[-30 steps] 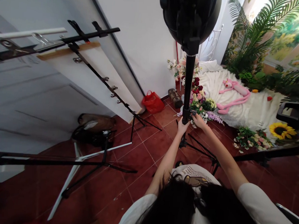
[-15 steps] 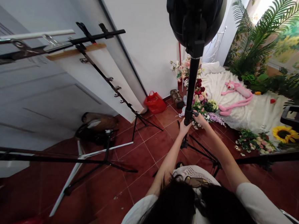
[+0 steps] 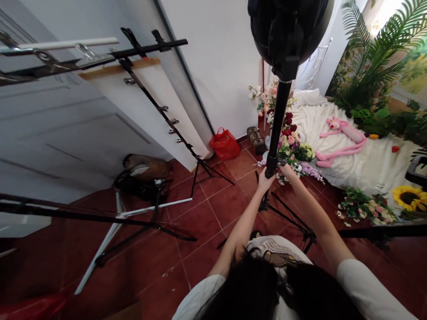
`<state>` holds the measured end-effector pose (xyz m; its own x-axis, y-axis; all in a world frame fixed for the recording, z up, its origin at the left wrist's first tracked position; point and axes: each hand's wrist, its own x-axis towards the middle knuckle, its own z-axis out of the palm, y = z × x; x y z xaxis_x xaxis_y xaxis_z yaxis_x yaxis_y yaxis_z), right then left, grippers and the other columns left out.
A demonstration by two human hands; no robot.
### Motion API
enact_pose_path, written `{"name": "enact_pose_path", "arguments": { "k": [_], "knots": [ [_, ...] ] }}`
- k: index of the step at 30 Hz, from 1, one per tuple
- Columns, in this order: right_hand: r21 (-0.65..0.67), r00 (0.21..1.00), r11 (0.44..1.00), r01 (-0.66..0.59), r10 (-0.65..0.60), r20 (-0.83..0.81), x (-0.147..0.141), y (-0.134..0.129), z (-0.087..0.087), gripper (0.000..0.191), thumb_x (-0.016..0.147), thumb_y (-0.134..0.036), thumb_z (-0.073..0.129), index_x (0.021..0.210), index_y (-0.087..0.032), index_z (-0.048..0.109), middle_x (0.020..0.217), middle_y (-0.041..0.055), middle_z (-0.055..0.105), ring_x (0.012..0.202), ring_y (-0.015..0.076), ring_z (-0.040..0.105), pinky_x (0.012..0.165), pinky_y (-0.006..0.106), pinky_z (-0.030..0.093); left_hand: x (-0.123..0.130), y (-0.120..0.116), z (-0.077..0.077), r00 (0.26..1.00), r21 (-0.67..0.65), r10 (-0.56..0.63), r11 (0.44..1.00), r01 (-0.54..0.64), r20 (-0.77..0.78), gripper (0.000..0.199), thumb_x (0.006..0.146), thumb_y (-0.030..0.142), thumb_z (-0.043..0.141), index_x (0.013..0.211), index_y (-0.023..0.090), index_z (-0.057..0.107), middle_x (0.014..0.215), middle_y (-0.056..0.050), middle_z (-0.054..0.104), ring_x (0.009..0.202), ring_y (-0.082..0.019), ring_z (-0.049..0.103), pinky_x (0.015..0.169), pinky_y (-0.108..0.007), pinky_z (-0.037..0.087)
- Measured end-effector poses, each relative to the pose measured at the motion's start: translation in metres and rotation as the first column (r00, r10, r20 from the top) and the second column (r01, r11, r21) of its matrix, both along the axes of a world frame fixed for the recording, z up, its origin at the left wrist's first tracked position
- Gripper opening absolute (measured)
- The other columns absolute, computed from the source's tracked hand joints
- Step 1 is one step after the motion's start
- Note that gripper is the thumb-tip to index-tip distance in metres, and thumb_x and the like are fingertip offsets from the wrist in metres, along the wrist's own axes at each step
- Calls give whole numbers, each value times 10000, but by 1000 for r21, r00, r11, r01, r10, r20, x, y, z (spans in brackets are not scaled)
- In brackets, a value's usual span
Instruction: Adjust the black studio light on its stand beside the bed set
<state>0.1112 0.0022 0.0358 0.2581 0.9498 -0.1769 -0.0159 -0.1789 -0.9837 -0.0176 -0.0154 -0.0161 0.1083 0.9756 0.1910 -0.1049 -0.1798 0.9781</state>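
Observation:
A black light stand (image 3: 279, 115) rises in front of me, with a large black studio light (image 3: 289, 35) on its top. My left hand (image 3: 266, 181) is wrapped round the pole just below its black collar. On the right side of that collar, my right hand (image 3: 286, 171) is closed on the small locking knob (image 3: 281, 162); the fingertips are partly hidden. The stand's spread legs (image 3: 292, 216) reach the tiled floor beyond my body.
At left, a clamp-hung white backdrop board (image 3: 176, 110) is on another stand, near a red bag (image 3: 224, 144). Black and white stand legs (image 3: 139, 213) cross the floor. Flowers (image 3: 289, 140), a draped bed (image 3: 371, 163) and a pink plush toy (image 3: 347, 133) lie to the right.
The view has shifted slightly, so the surroundings sit a little further right. Both hands keep their places on the stand, and the light remains on top.

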Motion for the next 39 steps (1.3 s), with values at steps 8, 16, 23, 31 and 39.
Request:
{"name": "enact_pose_path", "arguments": {
  "k": [8, 16, 23, 31, 39],
  "knots": [
    [-63, 900, 998, -26, -4, -436, -1, -43, -25, 225, 865, -476, 732, 895, -260, 673, 883, -5, 751, 839, 147, 688, 745, 230, 546, 2, 1, -3, 1000, -21, -25, 999, 25, -5, 254, 702, 287, 819, 871, 186, 659, 852, -49, 737, 825, -214, 694, 840, -396, 599],
    [5, 805, 1000, 24, -16, -592, -20, -32, -43, 286, 834, -546, 764, 876, -274, 683, 868, -10, 749, 872, 175, 699, 853, 281, 565, 3, 6, -12, 999, -23, -44, 999, 45, 17, 222, 696, 165, 768, 875, 191, 639, 872, -37, 721, 852, -211, 694, 898, -395, 578],
    [-52, 895, 968, 244, -245, -372, -32, -22, -34, 408, 800, -626, 700, 796, -239, 572, 723, -29, 679, 717, 141, 641, 656, 231, 522, 9, 6, -10, 998, -78, 63, 995, -64, -10, 249, 630, 120, 772, 834, 185, 645, 857, -38, 712, 848, -215, 680, 908, -406, 565],
    [-79, 929, 952, 295, -306, -210, -32, -36, -14, 384, 774, -537, 764, 711, -234, 537, 637, -15, 659, 669, 148, 666, 562, 213, 493, 6, -15, -7, 988, -116, 121, 984, -131, -93, 319, 721, 257, 796, 995, 199, 642, 967, -46, 707, 996, -228, 676, 993, -405, 529],
    [-146, 818, 929, 341, -370, -440, 27, -144, -31, 52, 868, -253, 714, 898, -211, 717, 865, 44, 802, 814, 154, 784, 819, 269, 640, -2, -66, -60, 957, -222, 191, 945, -240, -220, 253, 836, 162, 648, 1076, 173, 567, 1013, -109, 668, 1021, -228, 658, 1036, -413, 473]
  ]
}}
